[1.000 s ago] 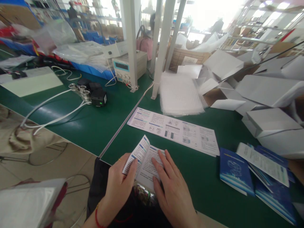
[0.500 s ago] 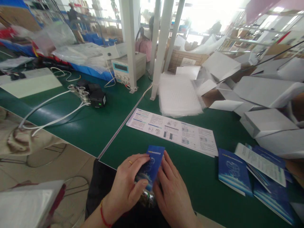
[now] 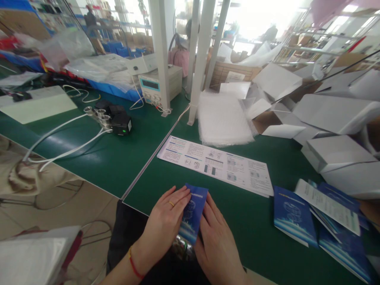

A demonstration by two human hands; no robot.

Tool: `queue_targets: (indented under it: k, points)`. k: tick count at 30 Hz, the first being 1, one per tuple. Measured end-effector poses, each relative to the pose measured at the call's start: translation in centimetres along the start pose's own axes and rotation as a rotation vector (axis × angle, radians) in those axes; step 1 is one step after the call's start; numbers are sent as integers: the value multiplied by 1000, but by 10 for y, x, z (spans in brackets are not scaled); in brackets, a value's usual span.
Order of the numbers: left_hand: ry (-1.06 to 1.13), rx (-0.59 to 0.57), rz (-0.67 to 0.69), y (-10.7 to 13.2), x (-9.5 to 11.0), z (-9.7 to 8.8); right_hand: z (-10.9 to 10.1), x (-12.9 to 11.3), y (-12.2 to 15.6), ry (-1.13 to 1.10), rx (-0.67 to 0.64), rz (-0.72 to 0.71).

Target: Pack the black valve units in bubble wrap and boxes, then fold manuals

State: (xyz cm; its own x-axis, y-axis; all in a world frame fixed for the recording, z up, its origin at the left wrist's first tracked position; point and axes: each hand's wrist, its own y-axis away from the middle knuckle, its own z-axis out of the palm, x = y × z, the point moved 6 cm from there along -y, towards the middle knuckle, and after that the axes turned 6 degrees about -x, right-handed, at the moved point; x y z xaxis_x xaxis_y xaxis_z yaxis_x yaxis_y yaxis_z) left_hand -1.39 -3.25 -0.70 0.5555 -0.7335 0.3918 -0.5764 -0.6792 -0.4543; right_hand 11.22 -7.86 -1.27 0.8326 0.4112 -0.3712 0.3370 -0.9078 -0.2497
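A folded blue leaflet [image 3: 192, 211] lies at the near edge of the green table [image 3: 249, 221], cover side up. My left hand [image 3: 166, 221] lies flat over its left half, fingers stretched out and pressing down. My right hand [image 3: 215, 237] presses its right edge, fingers extended too. Just beyond them an unfolded printed sheet [image 3: 216, 164] lies flat on the table.
Several folded blue leaflets [image 3: 320, 221] are stacked at the right. White cartons [image 3: 335, 114] pile up behind them, with a foam-wrap stack [image 3: 224, 118] and white posts [image 3: 198, 59] in the middle. A power supply [image 3: 157, 85], black devices [image 3: 117, 116] and white cables lie on the left.
The leaflet, open and white a second ago, has been folded shut to its blue cover. Both hands now press it flat on the table.
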Motion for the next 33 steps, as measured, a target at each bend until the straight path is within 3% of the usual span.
queue_targets:
  k: [12, 20, 29, 33]
  points:
    - [-108, -92, -7, -6, 2, 4, 1, 0, 1, 42, -10, -13]
    - [-292, -147, 75, -4, 10, 12, -5, 2, 25, 76, 23, -162]
    - [-285, -271, 52, -5, 10, 9, -11, 35, 8, 205, -78, 4]
    - [-287, -294, 55, -6, 11, 9, -14, 28, 19, 148, -66, -51]
